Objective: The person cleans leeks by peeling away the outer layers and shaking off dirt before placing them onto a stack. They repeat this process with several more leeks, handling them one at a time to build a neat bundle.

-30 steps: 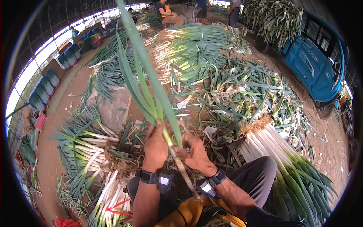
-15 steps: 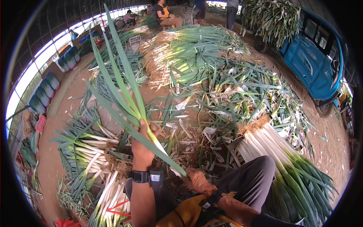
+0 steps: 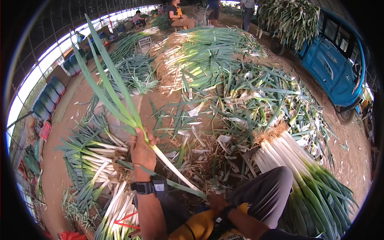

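My left hand (image 3: pixel 143 150) is closed around a long green onion (image 3: pixel 173 165) where its white stalk meets the green. Its leaves (image 3: pixel 116 86) fan out toward the upper left, while the bare white stalk slants down to the right. In my right hand (image 3: pixel 217 203), low near my knee, is the end of a loose green onion leaf (image 3: pixel 182 188). That leaf stretches back to my left wrist, below the stalk and apart from most of it. The fingers of my right hand are dark and partly hidden.
Untrimmed green onions (image 3: pixel 94 154) lie at my left. A neat bundle of cleaned ones (image 3: pixel 288 156) rests at my right knee. Peeled leaves (image 3: pixel 256 96) and a big onion heap (image 3: pixel 208 56) lie ahead. A blue vehicle (image 3: pixel 328 66) stands at right; a seated person (image 3: pixel 180 18) is farther back.
My right hand has pulled the leaf down and right, away from the stalk, baring its white length. My left hand has shifted left with the green onion.
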Tool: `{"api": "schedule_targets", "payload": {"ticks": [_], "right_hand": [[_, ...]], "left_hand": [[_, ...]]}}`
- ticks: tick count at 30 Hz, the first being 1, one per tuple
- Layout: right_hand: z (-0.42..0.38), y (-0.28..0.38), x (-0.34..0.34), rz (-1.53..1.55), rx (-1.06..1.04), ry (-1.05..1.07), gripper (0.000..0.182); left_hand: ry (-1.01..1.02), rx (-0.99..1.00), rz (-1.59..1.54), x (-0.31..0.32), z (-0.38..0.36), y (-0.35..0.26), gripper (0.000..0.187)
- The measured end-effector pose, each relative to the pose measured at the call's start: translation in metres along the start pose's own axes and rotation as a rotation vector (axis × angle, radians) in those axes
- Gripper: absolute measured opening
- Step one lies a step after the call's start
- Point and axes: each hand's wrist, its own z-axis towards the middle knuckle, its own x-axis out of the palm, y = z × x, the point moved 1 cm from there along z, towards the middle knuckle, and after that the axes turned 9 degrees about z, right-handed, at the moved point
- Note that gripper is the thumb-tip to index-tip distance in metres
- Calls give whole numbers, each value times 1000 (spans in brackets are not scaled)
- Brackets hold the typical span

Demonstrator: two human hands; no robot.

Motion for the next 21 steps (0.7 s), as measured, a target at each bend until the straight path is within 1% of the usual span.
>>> {"api": "schedule_targets", "payload": {"ticks": [1,3,5,7,8,9,10,11,12,14,15,16,18,19,20,21], "right_hand": [[-2,5,-5,7,48,40,19],[-3,-13,17,-18,100,65,21],[-3,-18,21,-34,159,88,24],[-7,-26,27,-39,230,108,28],[-11,-50,49,-45,322,158,29],[-17,-93,90,-51,412,208,29],[-19,-118,115,-52,501,258,30],[-21,-105,96,-36,491,241,29],[-24,-97,74,-22,482,229,29],[-1,-101,58,-70,382,271,30],[23,-116,62,-125,291,322,32],[30,-112,35,22,264,221,29],[55,-81,-72,321,204,12,26],[64,-72,-115,312,99,-253,27],[70,-67,-162,339,54,-439,26],[65,-43,-215,518,21,-654,23]], "left_hand": [[18,-1,2,-1,0,2,29],[30,-5,-1,-2,0,5,30],[14,-15,-10,0,0,5,30],[-22,18,40,1,-3,1,29],[-38,37,65,3,-3,-5,29],[6,77,-1,1,-1,-17,29],[50,115,-64,-5,1,-31,29],[94,150,-124,-10,3,-41,28],[50,150,-147,-15,2,-43,29],[44,138,-188,-19,3,-36,26],[40,136,-212,-19,3,-33,25],[-7,116,-157,-14,2,-33,30],[-15,84,-158,-15,2,-29,30],[-17,64,-156,-16,3,-28,30],[11,49,-151,-16,2,-28,29],[36,31,-147,-16,1,-30,28]]}}
